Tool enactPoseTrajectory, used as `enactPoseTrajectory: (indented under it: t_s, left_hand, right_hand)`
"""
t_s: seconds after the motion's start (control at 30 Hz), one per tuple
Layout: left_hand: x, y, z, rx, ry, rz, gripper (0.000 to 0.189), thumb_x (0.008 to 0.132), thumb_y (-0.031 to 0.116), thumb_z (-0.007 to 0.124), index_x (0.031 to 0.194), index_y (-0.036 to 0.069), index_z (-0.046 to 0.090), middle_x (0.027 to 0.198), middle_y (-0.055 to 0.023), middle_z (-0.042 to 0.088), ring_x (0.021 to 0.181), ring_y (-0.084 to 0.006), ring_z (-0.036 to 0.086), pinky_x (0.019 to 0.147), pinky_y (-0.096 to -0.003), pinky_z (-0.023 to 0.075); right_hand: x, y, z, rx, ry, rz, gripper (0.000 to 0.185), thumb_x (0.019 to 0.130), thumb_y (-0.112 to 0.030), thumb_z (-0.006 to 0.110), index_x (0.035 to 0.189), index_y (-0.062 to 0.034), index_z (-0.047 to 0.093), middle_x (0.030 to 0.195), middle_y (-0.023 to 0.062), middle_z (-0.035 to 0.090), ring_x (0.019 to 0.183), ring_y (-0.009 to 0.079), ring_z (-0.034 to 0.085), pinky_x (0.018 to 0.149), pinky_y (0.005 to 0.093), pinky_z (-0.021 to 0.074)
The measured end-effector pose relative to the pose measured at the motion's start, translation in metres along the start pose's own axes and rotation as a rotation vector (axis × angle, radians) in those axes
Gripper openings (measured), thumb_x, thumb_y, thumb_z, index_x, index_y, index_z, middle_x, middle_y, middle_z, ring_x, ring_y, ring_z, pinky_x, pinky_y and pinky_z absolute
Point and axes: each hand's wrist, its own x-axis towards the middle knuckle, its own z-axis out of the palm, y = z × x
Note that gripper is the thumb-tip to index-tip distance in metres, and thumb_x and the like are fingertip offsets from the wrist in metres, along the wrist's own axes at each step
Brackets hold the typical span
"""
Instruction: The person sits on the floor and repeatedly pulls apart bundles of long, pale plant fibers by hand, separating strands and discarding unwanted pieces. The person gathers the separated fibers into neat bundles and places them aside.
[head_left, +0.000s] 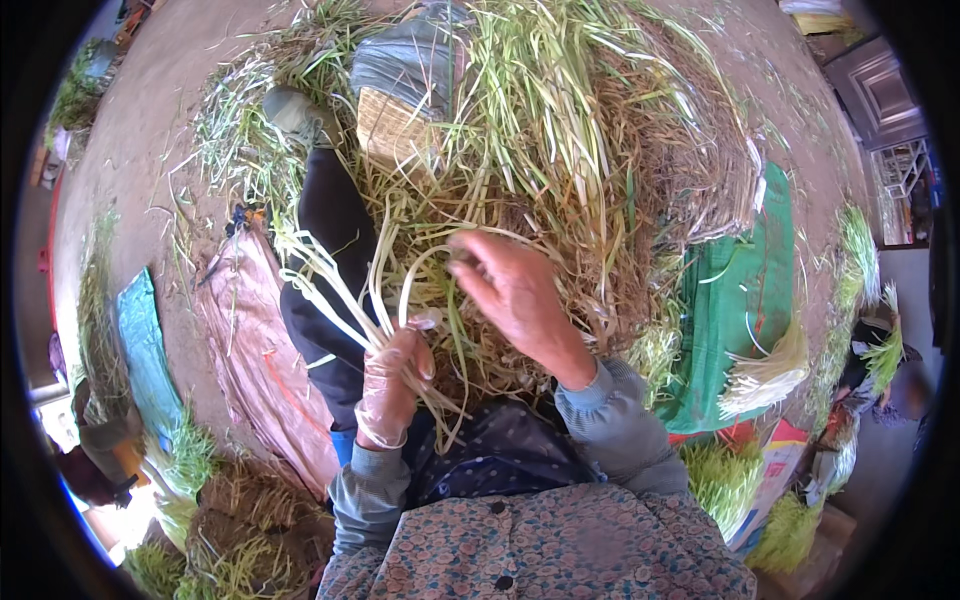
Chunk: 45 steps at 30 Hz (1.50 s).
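My left hand (391, 382), in a thin clear plastic glove, grips a small bunch of pale garlic-like stalks (337, 289) above my lap. Their light ends fan out up and to the left, and the other ends hang below the fist. Bare and raised to the right of the bunch, my right hand (510, 289) has its thumb and fingers near a curved stalk; whether it pinches one I cannot tell. Under both hands lie loose peeled-off leaves and stalks. Beyond them is a large heap of long green and yellow stalks (555, 112) with dry, brownish parts on its right.
A block partly wrapped in grey plastic (397, 124) stands ahead. Pink sheeting (262, 337) lies left, beside my dark-trousered leg. At right, a green woven sack (739, 300) bears a bundle of white stalks (765, 375). Another person (892, 382) is at the far right, holding greens.
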Motion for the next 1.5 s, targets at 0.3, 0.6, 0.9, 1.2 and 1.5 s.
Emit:
enactPoseTrajectory:
  t_s: [0.3, 0.6, 0.9, 1.2, 1.5]
  left_hand:
    - [-0.007, 0.0, 0.005, 0.164, -0.064, -0.03, 0.041, 0.095, 0.035, 0.043, 0.104, 0.0, 0.063, 0.05, 0.0056, 0.037, 0.043, -0.0048, 0.03, 0.043, -0.0205, 0.0248]
    - [-0.009, 0.002, 0.008, 0.269, -0.125, 0.019, 0.051, 0.096, 0.041, 0.035, 0.098, 0.0, 0.065, 0.048, 0.0075, 0.033, 0.042, -0.0027, 0.027, 0.043, -0.0211, 0.0206]
    - [0.001, -0.011, 0.006, 0.442, -0.148, -0.044, 0.039, 0.095, 0.031, 0.042, 0.094, 0.001, 0.067, 0.049, 0.0062, 0.039, 0.042, -0.0023, 0.029, 0.042, -0.0199, 0.0216]
    - [-0.008, 0.003, 0.014, 0.29, -0.15, -0.11, 0.047, 0.094, 0.041, 0.041, 0.091, -0.001, 0.063, 0.046, 0.0077, 0.034, 0.04, -0.0031, 0.027, 0.04, -0.0215, 0.0207]
    - [-0.019, -0.007, 0.005, 0.059, -0.162, 0.142, 0.038, 0.093, 0.037, 0.048, 0.095, 0.001, 0.06, 0.05, 0.0036, 0.042, 0.037, -0.0042, 0.029, 0.034, -0.0213, 0.0244]
  right_hand:
    - [0.045, -0.001, 0.03, 0.503, -0.517, 0.464, 0.033, 0.086, -0.029, 0.065, 0.078, 0.0024, 0.061, 0.053, 0.0047, 0.054, 0.045, 0.01, 0.053, 0.04, 0.0259, 0.0404]
    - [0.037, 0.03, 0.044, 0.938, -0.617, 0.777, 0.026, 0.084, -0.033, 0.067, 0.081, -0.0071, 0.062, 0.055, -0.0044, 0.049, 0.041, 0.0044, 0.043, 0.037, 0.0192, 0.0338]
    - [0.045, 0.02, 0.037, 0.532, -0.613, 0.547, 0.031, 0.086, -0.027, 0.066, 0.074, 0.0016, 0.062, 0.055, 0.0025, 0.055, 0.041, 0.0096, 0.052, 0.036, 0.0247, 0.0408]
    - [0.011, 0.045, 0.043, 0.136, -0.273, 0.103, 0.027, 0.092, -0.026, 0.057, 0.075, -0.0043, 0.06, 0.049, 0.0014, 0.05, 0.036, 0.0091, 0.042, 0.032, 0.0243, 0.0337]
    - [0.006, 0.077, 0.072, 0.154, 0.082, 0.405, 0.031, 0.091, -0.031, 0.053, 0.073, -0.0049, 0.055, 0.054, 0.0113, 0.054, 0.047, 0.0249, 0.054, 0.046, 0.0414, 0.0405]
